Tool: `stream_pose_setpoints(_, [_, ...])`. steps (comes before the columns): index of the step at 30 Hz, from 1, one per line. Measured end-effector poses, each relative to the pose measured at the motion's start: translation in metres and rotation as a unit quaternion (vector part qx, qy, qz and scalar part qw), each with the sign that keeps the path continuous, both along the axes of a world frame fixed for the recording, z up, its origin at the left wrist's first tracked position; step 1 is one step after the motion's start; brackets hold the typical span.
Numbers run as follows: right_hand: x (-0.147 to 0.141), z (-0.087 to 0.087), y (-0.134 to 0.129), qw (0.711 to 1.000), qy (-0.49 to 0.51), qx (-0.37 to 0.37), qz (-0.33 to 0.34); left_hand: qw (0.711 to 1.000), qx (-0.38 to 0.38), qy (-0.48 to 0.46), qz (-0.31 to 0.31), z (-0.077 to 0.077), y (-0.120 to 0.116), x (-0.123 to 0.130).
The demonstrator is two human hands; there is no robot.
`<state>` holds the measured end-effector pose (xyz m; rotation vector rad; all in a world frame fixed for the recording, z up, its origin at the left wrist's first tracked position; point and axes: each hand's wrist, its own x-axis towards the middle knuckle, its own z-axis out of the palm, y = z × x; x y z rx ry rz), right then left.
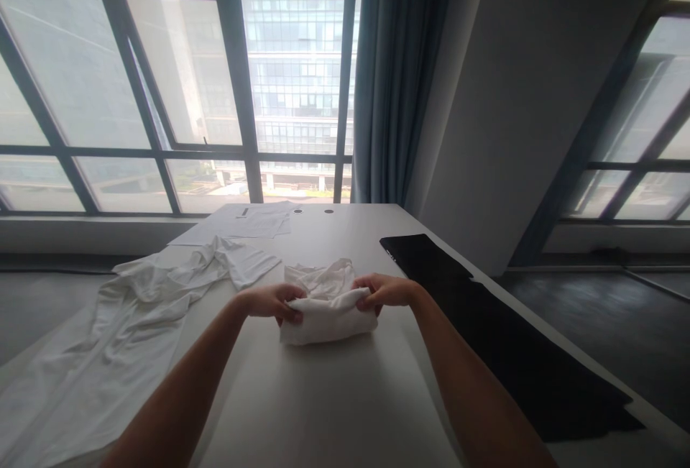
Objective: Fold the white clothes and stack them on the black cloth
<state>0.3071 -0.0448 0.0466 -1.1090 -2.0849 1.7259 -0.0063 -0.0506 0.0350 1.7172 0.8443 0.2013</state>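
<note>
Between my two hands is a white garment, folded into a small bundle over the middle of the table. My left hand pinches its left edge, thumb on the near side. At the opposite edge, my right hand grips the cloth with the fingers partly hidden behind it. The front of the bundle is a smooth folded band, while looser, crumpled cloth shows beyond it. Whether the bundle's underside rests on the table I cannot tell.
A rumpled white garment spreads along the table's left side. On the right lies a long black garment, laid flat. White sheets lie at the far left of the white table. Windows and a blue curtain stand behind.
</note>
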Motion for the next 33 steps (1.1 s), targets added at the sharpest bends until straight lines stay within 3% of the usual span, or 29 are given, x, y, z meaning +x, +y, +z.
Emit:
stream_pose_setpoints(3, [-0.003, 0.010, -0.008, 0.998, 0.049, 0.029, 0.006, 0.998, 0.021, -0.053, 0.014, 0.010, -0.003, 0.000])
stream_pose_setpoints(6, [-0.013, 0.006, -0.004, 0.978, 0.071, 0.155, -0.119, 0.983, 0.094, -0.097, 0.124, 0.008, 0.006, -0.003])
stream_pose_setpoints(10, [-0.026, -0.019, 0.013, 0.929, 0.023, 0.273, -0.247, 0.953, 0.157, -0.064, 0.251, -0.010, 0.027, -0.007])
stream_pose_setpoints(15, [-0.035, -0.050, 0.029, 0.892, -0.026, 0.327, -0.312, 0.932, 0.188, -0.032, 0.309, -0.041, 0.049, -0.010])
stream_pose_setpoints(21, [-0.039, -0.069, 0.035, 0.870, -0.049, 0.345, -0.348, 0.903, 0.266, 0.022, 0.336, -0.069, 0.063, -0.012])
stream_pose_setpoints(27, [-0.045, -0.081, 0.034, 0.850, -0.093, 0.381, -0.352, 0.854, 0.333, 0.075, 0.393, -0.081, 0.058, -0.002])
stream_pose_setpoints(33, [-0.048, -0.094, 0.032, 0.836, -0.178, 0.401, -0.331, 0.840, 0.349, 0.143, 0.390, -0.088, 0.049, 0.004])
